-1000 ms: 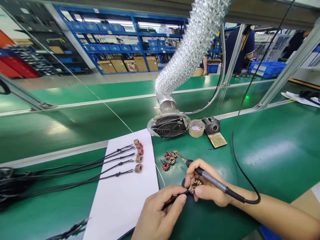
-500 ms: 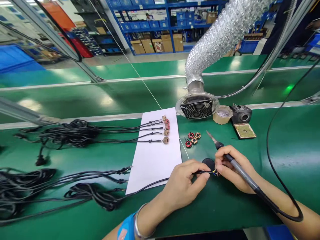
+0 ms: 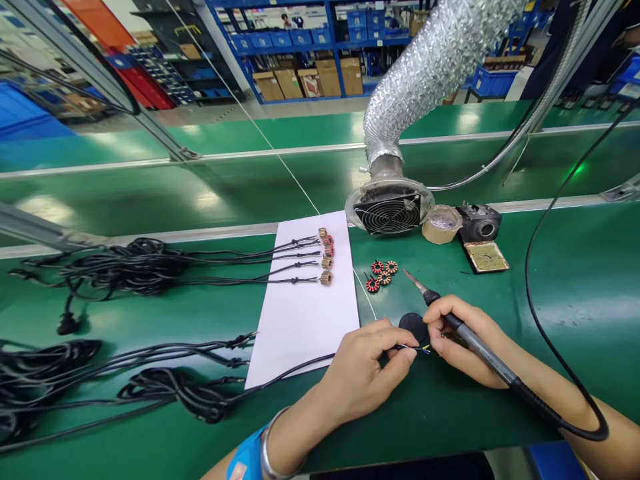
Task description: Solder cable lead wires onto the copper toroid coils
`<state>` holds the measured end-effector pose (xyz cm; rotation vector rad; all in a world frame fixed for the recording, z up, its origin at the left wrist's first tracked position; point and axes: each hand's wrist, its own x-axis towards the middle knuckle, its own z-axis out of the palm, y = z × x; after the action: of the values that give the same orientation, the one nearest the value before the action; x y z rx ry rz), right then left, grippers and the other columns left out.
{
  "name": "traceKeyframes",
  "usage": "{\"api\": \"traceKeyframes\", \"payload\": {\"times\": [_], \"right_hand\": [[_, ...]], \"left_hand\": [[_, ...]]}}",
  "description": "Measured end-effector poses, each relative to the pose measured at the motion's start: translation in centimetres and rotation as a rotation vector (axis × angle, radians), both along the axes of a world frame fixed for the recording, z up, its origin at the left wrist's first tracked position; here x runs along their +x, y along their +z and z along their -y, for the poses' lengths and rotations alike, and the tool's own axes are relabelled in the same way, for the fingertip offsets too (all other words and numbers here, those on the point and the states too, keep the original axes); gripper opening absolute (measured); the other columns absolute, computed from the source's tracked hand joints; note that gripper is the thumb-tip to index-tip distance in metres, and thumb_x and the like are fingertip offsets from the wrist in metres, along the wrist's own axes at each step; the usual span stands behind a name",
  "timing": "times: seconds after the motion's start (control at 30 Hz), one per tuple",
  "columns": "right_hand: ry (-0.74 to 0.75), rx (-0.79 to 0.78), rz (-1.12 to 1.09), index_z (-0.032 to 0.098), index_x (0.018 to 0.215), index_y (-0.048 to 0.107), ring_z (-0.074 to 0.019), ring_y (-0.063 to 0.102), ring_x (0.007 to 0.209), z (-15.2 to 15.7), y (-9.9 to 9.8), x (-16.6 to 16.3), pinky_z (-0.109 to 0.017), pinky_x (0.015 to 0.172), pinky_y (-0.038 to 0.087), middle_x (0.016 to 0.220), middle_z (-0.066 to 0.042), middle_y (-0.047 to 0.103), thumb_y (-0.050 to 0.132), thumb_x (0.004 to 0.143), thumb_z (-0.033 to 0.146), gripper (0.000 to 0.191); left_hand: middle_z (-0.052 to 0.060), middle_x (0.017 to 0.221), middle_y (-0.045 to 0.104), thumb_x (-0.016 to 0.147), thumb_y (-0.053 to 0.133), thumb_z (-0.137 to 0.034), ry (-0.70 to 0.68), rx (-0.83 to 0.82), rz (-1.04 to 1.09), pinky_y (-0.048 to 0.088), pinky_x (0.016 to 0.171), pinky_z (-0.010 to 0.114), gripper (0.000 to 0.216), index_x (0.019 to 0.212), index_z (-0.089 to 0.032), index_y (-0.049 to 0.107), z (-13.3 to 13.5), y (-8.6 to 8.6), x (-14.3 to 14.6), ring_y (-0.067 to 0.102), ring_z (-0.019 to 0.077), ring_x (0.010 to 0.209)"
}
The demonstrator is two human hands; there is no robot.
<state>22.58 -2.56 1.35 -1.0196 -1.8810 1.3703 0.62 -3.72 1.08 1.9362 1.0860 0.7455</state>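
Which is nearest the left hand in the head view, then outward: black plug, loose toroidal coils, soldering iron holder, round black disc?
From the left hand:
1. round black disc: just beyond its fingertips
2. loose toroidal coils: farther forward
3. soldering iron holder: forward right
4. black plug: far left

- Two hands: one left hand (image 3: 363, 367), one right hand (image 3: 473, 363)
- One soldering iron (image 3: 479, 347)
- One black cable (image 3: 310, 364) held by the left hand
- Four loose ring coils (image 3: 395, 266): two red, two copper-coloured
- Five coils (image 3: 326, 279), two red and three copper-coloured, on one white sheet (image 3: 305, 313)
- One black disc (image 3: 414, 324)
- One tape roll (image 3: 440, 235)
- One iron stand (image 3: 470, 223)
- One fan (image 3: 390, 215), one silver duct (image 3: 425, 87)
- One metal bangle (image 3: 267, 448)
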Motion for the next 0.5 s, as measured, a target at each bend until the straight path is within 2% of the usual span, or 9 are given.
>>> {"api": "traceKeyframes", "payload": {"times": [0.17,0.37,0.5], "right_hand": [[0.075,0.053,0.103,0.023,0.113,0.047,-0.0089,0.051,0.062,-0.08,0.57,0.33,-0.020,0.060,0.041,0.079,0.002,0.057,0.050,0.092,0.019,0.022],[0.125,0.130,0.183,0.023,0.110,0.052,-0.0099,0.052,0.065,-0.05,0.58,0.27,-0.022,0.063,0.041,0.078,0.002,0.056,0.051,0.093,0.022,0.017],[0.098,0.036,0.131,0.023,0.111,0.052,-0.0095,0.053,0.062,-0.04,0.42,0.13,-0.021,0.058,0.041,0.078,0.002,0.055,0.051,0.093,0.023,0.018]], "left_hand": [[0.000,0.069,0.058,0.087,0.055,-0.020,-0.057,0.016,-0.022,0.042,0.058,0.020,0.018,0.094,-0.018,0.072,-0.11,0.45,-0.13,0.054,0.0093,0.061],[0.000,0.070,0.058,0.086,0.057,-0.019,-0.086,0.004,-0.068,0.042,0.060,0.021,0.017,0.093,-0.019,0.072,0.05,0.35,0.09,0.056,0.0091,0.061],[0.000,0.070,0.059,0.087,0.056,-0.019,-0.040,0.019,-0.045,0.041,0.058,0.020,0.015,0.091,-0.017,0.071,0.20,0.14,0.35,0.055,0.0091,0.061]]}}
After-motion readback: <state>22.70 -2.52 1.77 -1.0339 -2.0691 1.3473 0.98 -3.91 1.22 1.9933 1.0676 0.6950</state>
